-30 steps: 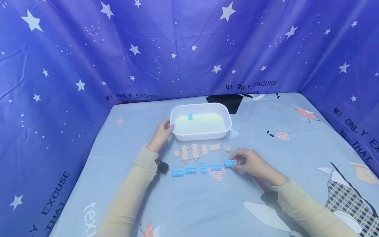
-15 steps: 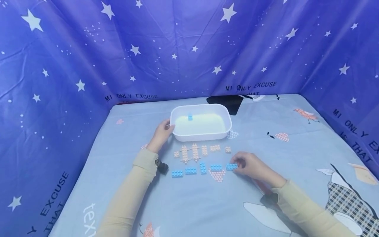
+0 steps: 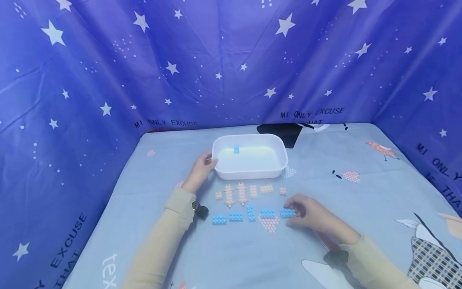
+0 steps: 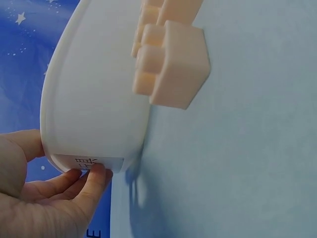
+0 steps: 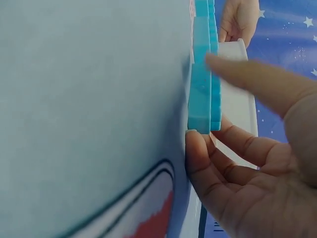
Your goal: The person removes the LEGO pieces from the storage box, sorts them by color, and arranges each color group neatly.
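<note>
A white plastic tub [image 3: 249,175] stands at the back of the table. My left hand [image 3: 202,170] grips its left end, thumb at the rim and fingers against the labelled outer wall [image 4: 106,163]. My right hand [image 3: 313,216] is at the right end of a row of blue building bricks. Its fingertips [image 5: 195,144] touch the end of the last blue brick [image 5: 200,99], which lies on the cloth. The thumb [image 5: 257,79] is blurred and stands away from that brick. Further left in the row lie several blue bricks [image 3: 236,216].
Behind the blue row lie several peach bricks [image 3: 253,191], two of them long pieces with thin rods [image 3: 242,195]. A small blue brick [image 3: 236,149] sits inside the tub. A starry blue curtain [image 3: 223,60] surrounds the cloth-covered table [image 3: 173,152].
My right hand brought the blue brick down and toward me onto the cloth, then its thumb spread away. The left hand stays on the tub. The head view has tilted upward slightly.
</note>
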### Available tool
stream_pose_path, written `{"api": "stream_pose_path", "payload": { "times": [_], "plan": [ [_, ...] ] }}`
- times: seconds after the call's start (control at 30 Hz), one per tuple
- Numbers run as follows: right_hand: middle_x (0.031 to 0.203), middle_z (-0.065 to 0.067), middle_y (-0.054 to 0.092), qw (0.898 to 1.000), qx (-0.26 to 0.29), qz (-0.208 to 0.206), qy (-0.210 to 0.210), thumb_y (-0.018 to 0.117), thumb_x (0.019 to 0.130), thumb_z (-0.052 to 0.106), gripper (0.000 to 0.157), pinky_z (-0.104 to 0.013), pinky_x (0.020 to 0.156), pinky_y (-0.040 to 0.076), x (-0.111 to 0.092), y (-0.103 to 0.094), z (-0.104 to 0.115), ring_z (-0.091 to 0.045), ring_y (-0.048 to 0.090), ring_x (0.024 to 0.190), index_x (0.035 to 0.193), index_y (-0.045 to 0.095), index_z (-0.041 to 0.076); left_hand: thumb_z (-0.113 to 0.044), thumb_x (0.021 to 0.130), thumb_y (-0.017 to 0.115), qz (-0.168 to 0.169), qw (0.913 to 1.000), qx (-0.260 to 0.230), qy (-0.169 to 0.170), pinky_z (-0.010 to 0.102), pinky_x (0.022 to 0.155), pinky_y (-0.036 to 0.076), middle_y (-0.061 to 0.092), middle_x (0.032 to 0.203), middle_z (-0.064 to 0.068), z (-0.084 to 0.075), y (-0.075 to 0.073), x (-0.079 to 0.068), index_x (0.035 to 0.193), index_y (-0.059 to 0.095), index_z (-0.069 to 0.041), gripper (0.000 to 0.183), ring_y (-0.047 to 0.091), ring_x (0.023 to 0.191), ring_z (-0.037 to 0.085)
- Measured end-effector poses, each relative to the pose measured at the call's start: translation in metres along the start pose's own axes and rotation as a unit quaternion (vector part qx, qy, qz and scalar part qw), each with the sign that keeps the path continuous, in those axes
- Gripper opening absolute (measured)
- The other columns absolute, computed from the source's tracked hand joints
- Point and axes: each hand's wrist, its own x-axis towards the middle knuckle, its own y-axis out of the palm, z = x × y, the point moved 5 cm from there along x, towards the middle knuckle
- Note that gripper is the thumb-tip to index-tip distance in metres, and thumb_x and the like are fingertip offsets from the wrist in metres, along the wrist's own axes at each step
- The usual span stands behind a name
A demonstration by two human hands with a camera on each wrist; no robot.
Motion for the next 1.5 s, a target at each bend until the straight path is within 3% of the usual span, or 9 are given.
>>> {"api": "stream_pose_path", "payload": {
  "times": [0.23, 0.6, 0.9, 1.1, 1.37, 1.5],
  "plan": [
    [0.092, -0.002, 0.059, 0.999, 0.033, 0.009, -0.015, 0.082, 0.075, 0.029, 0.043, -0.022, 0.072, 0.051, 0.002, 0.000, 0.001, -0.010, 0.054, 0.080, 0.108, 0.065, 0.007, -0.027, 0.098, 0.055, -0.009, 0.9997, -0.022, 0.007, 0.048, 0.112, 0.041, 0.038, 0.152, 0.016, 0.002, -0.002, -0.001, 0.148, 0.036, -0.007, 0.057, 0.042, 0.137, 0.034],
    [0.087, 0.003, 0.059, 0.999, 0.033, -0.003, -0.008, 0.079, 0.078, 0.033, 0.037, -0.021, 0.071, 0.049, -0.001, 0.001, -0.003, -0.005, 0.052, 0.080, 0.106, 0.067, 0.012, -0.031, 0.097, 0.057, -0.013, 0.9996, -0.024, 0.013, 0.049, 0.111, 0.042, 0.044, 0.148, 0.017, 0.005, 0.002, -0.004, 0.146, 0.039, -0.008, 0.057, 0.045, 0.135, 0.034],
    [0.098, -0.002, 0.063, 0.996, 0.039, 0.061, -0.053, 0.075, 0.083, 0.029, 0.041, -0.023, 0.077, 0.055, 0.007, -0.007, 0.007, -0.009, 0.058, 0.087, 0.115, 0.063, 0.006, -0.029, 0.097, 0.057, -0.012, 0.9994, -0.030, 0.016, 0.051, 0.111, 0.040, 0.042, 0.150, 0.017, 0.007, 0.001, -0.007, 0.146, 0.038, -0.006, 0.057, 0.045, 0.135, 0.035],
    [0.101, -0.004, 0.069, 0.996, 0.004, 0.014, -0.090, 0.074, 0.084, 0.026, 0.036, -0.029, 0.083, 0.058, 0.029, -0.024, 0.020, -0.014, 0.063, 0.091, 0.113, 0.066, 0.004, -0.025, 0.097, 0.057, -0.020, 0.9988, -0.038, 0.025, 0.051, 0.110, 0.041, 0.042, 0.149, 0.020, 0.004, 0.001, -0.006, 0.146, 0.038, -0.003, 0.057, 0.045, 0.134, 0.037],
    [0.104, -0.010, 0.070, 0.993, 0.008, -0.046, -0.105, 0.074, 0.085, 0.019, 0.034, -0.037, 0.090, 0.057, 0.057, -0.041, 0.047, -0.017, 0.064, 0.095, 0.113, 0.067, 0.001, -0.024, 0.097, 0.057, -0.022, 0.9987, -0.039, 0.024, 0.052, 0.110, 0.041, 0.043, 0.148, 0.020, 0.003, 0.001, -0.006, 0.145, 0.040, -0.003, 0.055, 0.046, 0.133, 0.037],
    [0.107, -0.011, 0.069, 0.994, 0.006, -0.051, -0.100, 0.072, 0.087, 0.021, 0.035, -0.041, 0.092, 0.057, 0.077, -0.046, 0.056, -0.023, 0.064, 0.099, 0.115, 0.067, 0.001, -0.024, 0.096, 0.058, -0.024, 0.9989, -0.032, 0.024, 0.051, 0.109, 0.042, 0.045, 0.146, 0.020, 0.005, 0.001, -0.005, 0.144, 0.041, -0.003, 0.055, 0.048, 0.132, 0.037]
  ]
}}
